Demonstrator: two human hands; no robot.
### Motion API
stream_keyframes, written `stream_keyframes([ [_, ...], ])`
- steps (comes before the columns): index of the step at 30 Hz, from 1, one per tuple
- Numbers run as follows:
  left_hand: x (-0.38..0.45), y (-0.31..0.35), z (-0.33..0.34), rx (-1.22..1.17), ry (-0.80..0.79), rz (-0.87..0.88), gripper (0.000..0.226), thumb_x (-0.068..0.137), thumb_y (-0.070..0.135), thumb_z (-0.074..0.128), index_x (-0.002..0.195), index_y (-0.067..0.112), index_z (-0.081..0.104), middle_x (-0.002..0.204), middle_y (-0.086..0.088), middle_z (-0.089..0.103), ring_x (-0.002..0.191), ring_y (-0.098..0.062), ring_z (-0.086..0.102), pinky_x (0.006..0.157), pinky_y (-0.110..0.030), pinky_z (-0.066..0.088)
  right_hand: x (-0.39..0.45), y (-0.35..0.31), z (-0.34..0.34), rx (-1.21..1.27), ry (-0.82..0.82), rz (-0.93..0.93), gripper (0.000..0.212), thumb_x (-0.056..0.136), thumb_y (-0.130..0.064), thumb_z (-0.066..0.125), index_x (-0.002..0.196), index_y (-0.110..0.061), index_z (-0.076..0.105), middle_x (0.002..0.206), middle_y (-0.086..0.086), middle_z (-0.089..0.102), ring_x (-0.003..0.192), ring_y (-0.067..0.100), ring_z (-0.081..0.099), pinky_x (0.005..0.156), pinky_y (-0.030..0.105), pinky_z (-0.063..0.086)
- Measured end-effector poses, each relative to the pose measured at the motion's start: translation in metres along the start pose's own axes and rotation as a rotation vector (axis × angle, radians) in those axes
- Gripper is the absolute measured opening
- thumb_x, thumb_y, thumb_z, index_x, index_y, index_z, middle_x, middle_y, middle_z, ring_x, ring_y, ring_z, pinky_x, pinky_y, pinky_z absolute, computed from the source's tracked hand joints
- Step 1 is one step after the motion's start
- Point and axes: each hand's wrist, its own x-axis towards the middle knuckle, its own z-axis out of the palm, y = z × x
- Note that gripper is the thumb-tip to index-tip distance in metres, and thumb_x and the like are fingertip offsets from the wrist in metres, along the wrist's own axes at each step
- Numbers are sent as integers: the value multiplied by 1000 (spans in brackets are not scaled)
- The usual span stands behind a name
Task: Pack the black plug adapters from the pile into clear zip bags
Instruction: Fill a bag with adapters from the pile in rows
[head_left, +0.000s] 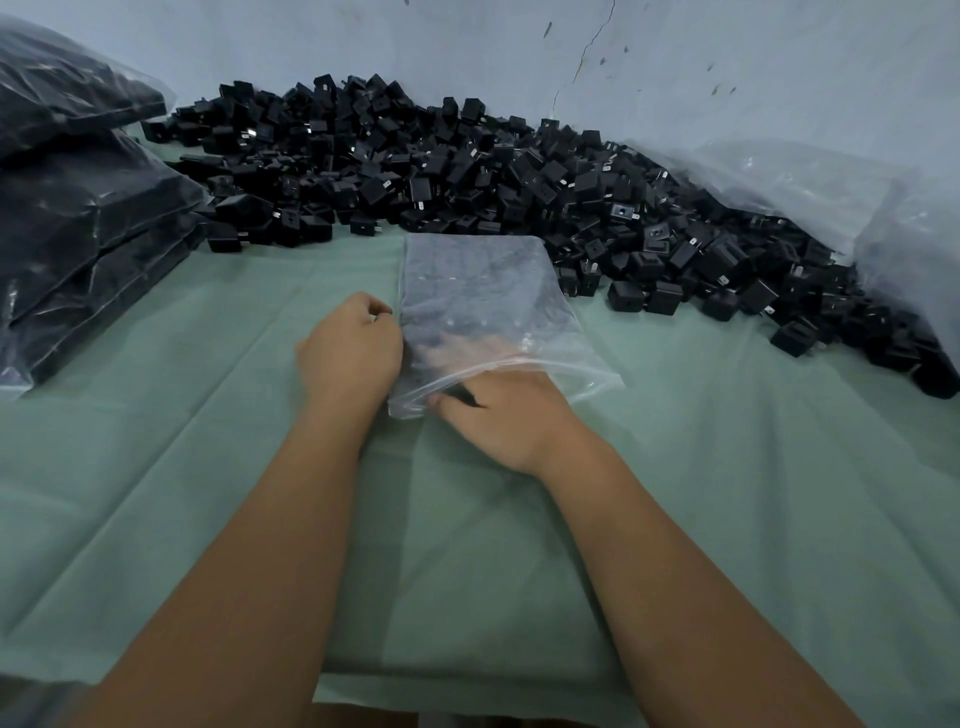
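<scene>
Two bare forearms reach forward over the green cloth. Right hand has its fingers slid inside the mouth of a clear zip bag, thumb outside on the near rim, so it grips the bag's opening. Left hand pinches the bag's left edge with curled fingers. Lying flat, the bag runs lengthwise away from the person, mouth nearest them, closed end touching the pile of black plug adapters. Filled bags are stacked at far left.
</scene>
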Motion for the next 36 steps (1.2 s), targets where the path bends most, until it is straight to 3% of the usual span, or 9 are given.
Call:
stream_keyframes([
  [5, -2, 2, 0, 15, -7, 31, 30, 83, 37, 41, 100, 25, 62, 84, -1, 68, 98, -29, 58, 97, -42, 42, 2, -2, 3, -30, 64, -122, 42, 96, -48, 40, 135, -35, 48, 137, -10, 49, 123, 12, 41, 101, 28, 36],
  [8, -2, 2, 2, 51, -19, 74, 42, 79, 48, 47, 116, 29, 57, 101, -2, 68, 115, -29, 45, 100, -43, 37, -1, -2, 3, -23, 111, -145, 29, 95, -47, 42, 120, -37, 53, 121, -11, 59, 108, 10, 48, 84, 23, 36],
  [10, -1, 1, 3, 63, -29, 113, 44, 82, 45, 54, 123, 31, 55, 111, 1, 65, 121, -28, 40, 102, -44, 34, -3, -4, 2, -64, 126, -119, 17, 95, -47, 42, 88, -34, 51, 90, -10, 62, 89, 14, 55, 70, 27, 34],
  [16, 2, 0, 6, -51, -77, 268, 52, 83, 25, 59, 134, 29, 52, 125, 4, 58, 129, -25, 34, 103, -37, 33, -6, -10, -6, -178, 354, -117, 31, 88, -29, 49, 60, -19, 40, 62, -6, 43, 63, 18, 43, 59, 34, 35],
  [22, 8, -2, 8, -9, -144, 330, 34, 86, 30, 57, 118, 36, 67, 142, 9, 51, 132, -23, 33, 106, -31, 26, -16, -19, -34, 123, 824, -211, 25, 81, -21, 46, 60, -12, 54, 51, -2, 45, 50, 19, 42, 47, 30, 31],
  [26, 8, 0, 9, 40, -171, 329, 29, 84, 33, 55, 110, 43, 62, 144, 14, 46, 132, -21, 34, 108, -37, 26, 8, 16, -71, 385, 953, 9, 21, 84, -13, 50, 64, -14, 57, 54, -6, 48, 52, 5, 40, 51, 29, 34],
  [30, 7, 1, 10, 43, -174, 309, 52, 81, 30, 52, 133, 31, 45, 140, 8, 47, 129, -19, 39, 100, -36, 24, 37, 78, -85, 392, 780, 332, 20, 84, -19, 52, 94, -30, 66, 93, -3, 63, 85, 12, 57, 79, 35, 50],
  [33, 7, 1, 12, -45, -192, 274, 75, 82, 22, 56, 149, 31, 23, 145, 9, 43, 133, -16, 38, 101, -34, 19, 46, 118, -80, 307, 635, 586, 47, 85, -27, 53, 131, -36, 52, 137, 6, 41, 125, 25, 39, 106, 41, 37],
  [36, 8, 1, 14, -88, -191, 262, 82, 81, 18, 56, 151, 33, 17, 142, 10, 43, 128, -16, 41, 100, -33, 16, 44, 136, -66, 243, 460, 726, 64, 87, -35, 52, 146, -43, 28, 156, 5, 15, 140, 30, 21, 115, 43, 22],
])
